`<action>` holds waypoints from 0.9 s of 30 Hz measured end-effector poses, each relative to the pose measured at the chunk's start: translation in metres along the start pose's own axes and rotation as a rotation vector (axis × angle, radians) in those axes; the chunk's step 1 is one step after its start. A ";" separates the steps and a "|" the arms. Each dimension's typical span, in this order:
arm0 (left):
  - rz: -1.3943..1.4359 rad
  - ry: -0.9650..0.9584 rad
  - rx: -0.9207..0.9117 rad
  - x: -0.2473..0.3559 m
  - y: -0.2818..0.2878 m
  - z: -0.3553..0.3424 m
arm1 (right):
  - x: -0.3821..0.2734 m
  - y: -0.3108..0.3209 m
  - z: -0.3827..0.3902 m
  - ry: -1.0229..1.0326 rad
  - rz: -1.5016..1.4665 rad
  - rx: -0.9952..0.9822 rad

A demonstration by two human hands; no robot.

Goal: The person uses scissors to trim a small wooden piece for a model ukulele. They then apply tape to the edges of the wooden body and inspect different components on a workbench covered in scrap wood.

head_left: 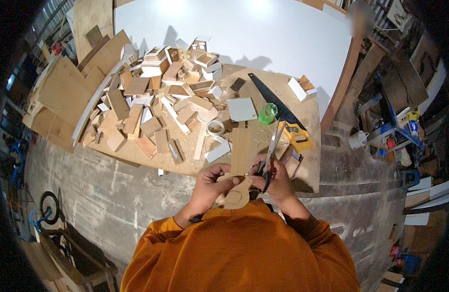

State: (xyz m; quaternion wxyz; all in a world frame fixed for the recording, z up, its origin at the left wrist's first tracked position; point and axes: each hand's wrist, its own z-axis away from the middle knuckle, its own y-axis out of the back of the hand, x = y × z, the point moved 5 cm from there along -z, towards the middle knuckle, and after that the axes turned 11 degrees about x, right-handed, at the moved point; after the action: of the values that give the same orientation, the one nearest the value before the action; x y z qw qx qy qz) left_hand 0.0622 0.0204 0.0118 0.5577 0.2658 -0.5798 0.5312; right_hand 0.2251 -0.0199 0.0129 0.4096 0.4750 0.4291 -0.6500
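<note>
- The wooden cut-out (pixel 234 193), a flat pale piece with a rounded end and a long straight strip running away from the person, sits at the near edge of the workbench (pixel 309 121), partly overhanging it toward the orange-sleeved chest.
- The left hand (pixel 210 182) is closed on the cut-out's left side, fingers curled over the top face and thumb pressed near the rounded end.
- The right hand (pixel 278 180) is wrapped tight around the dark handle of a thin-bladed saw (pixel 273 146), whose metal blade rises away from the person; the blade seems to meet the cut-out just right of the left hand's fingers, though the contact point is hard to see.
- So the cut-out lies between the two hands, held by the left and touched by the tool in the right.
- Just beyond, on the workbench: a roll of tape (pixel 215 127), a green cup (pixel 267 113), a white square panel (pixel 242 109), and a hand saw with a yellow grip (pixel 283 114) toward the right edge.
- A heap of wood offcuts (pixel 156 97) covers the left half, reaching the far edge.
</note>
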 end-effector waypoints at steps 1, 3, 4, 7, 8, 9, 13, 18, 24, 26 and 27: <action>-0.008 -0.039 -0.012 0.000 -0.002 -0.001 | 0.003 0.000 0.001 -0.028 -0.033 0.016; -0.070 0.160 -0.058 -0.005 0.006 0.002 | 0.011 0.003 0.001 0.017 0.002 0.041; -0.102 0.261 -0.081 -0.009 0.008 0.004 | 0.013 0.004 0.001 0.039 0.019 0.054; -0.040 0.267 -0.039 -0.012 0.009 0.002 | 0.003 0.017 0.007 -0.005 0.068 0.029; -0.014 0.283 -0.039 -0.014 0.010 0.002 | 0.015 0.035 0.006 0.107 0.301 -0.049; 0.009 0.297 -0.029 -0.016 0.013 0.002 | 0.006 0.036 0.010 0.126 0.392 -0.135; 0.042 0.340 -0.047 -0.018 0.020 0.009 | -0.031 0.034 0.028 0.249 0.733 -0.456; -0.117 0.319 -0.181 -0.024 0.014 0.012 | -0.026 0.039 0.037 0.251 0.872 -0.596; -0.230 0.202 -0.231 -0.022 0.005 0.019 | -0.032 0.035 0.032 0.359 0.907 -0.608; -0.226 0.181 -0.250 -0.016 0.002 0.019 | -0.037 0.034 0.032 0.379 0.923 -0.600; -0.216 0.178 -0.261 -0.015 0.001 0.021 | -0.040 0.034 0.032 0.401 0.939 -0.602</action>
State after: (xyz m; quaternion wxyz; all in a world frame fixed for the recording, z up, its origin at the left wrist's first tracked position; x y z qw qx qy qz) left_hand 0.0574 -0.0026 0.0012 0.6904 0.2040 -0.5602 0.4098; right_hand 0.2568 -0.0551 0.0520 0.6810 0.5906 0.4075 -0.1463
